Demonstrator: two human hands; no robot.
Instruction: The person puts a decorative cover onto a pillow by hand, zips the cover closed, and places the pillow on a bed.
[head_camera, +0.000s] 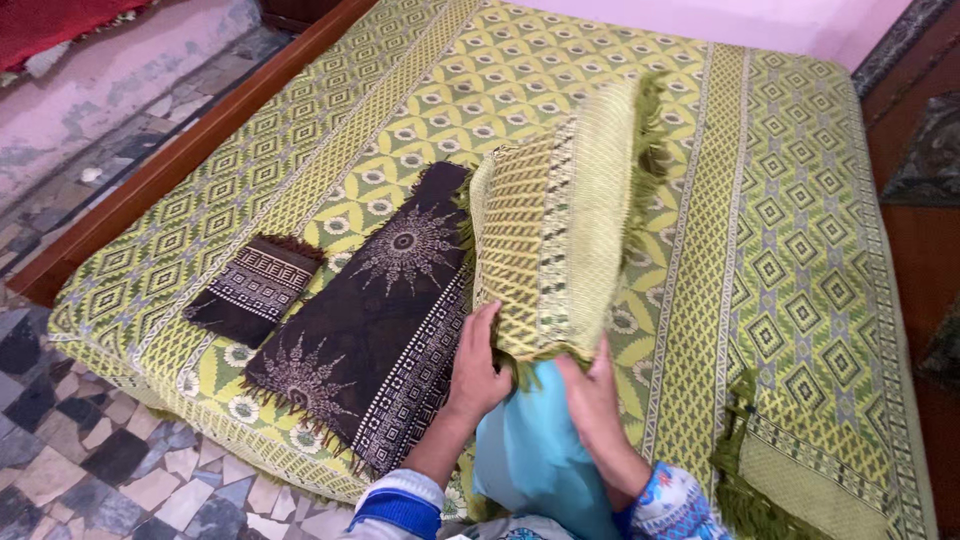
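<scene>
A yellow-green woven cover (560, 230) with a fringed end is pulled over a pillow whose light blue end (535, 450) sticks out toward me. My left hand (477, 365) grips the cover's near left edge. My right hand (597, 395) holds the near right edge against the blue pillow. The pillow lies on a bed under a green and yellow patterned bedspread (800, 300). To the left lies a long dark brown folded cloth (375, 320) with white sunburst prints, and further left a small dark brown folded cloth (255, 288).
The bed has a brown wooden frame (170, 160) along its left side. A tiled mosaic floor (90, 450) runs at the lower left. A loose green fringed corner (750, 470) of the bedspread hangs at the near right. Red-brown floor with a dark rug (925, 150) lies right.
</scene>
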